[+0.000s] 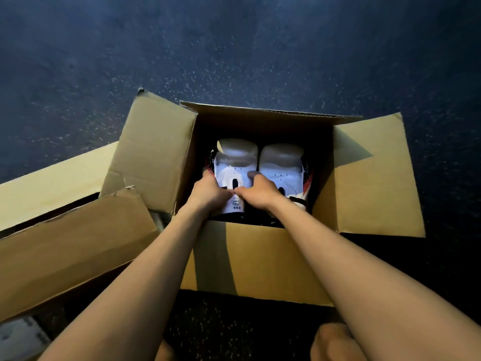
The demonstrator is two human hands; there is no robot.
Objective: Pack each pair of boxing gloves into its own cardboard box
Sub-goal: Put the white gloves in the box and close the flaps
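An open cardboard box (257,259) stands on the dark floor with its flaps spread. Inside lie two white boxing gloves side by side, palms up, with red and black trim. My left hand (209,192) grips the left glove (235,157) near its cuff, fingers curled round its left edge. My right hand (257,191) grips the same glove from its right side, in the gap next to the right glove (282,162). The thumbs of both hands meet over the cuff, which reads "6OZ".
A second cardboard box (67,246) sits at the left with its flaps partly open and overlaps the first box's left flap (153,152). Something white shows at the bottom left corner (18,334). Dark speckled floor (260,61) surrounds the boxes. My knees show at the bottom edge.
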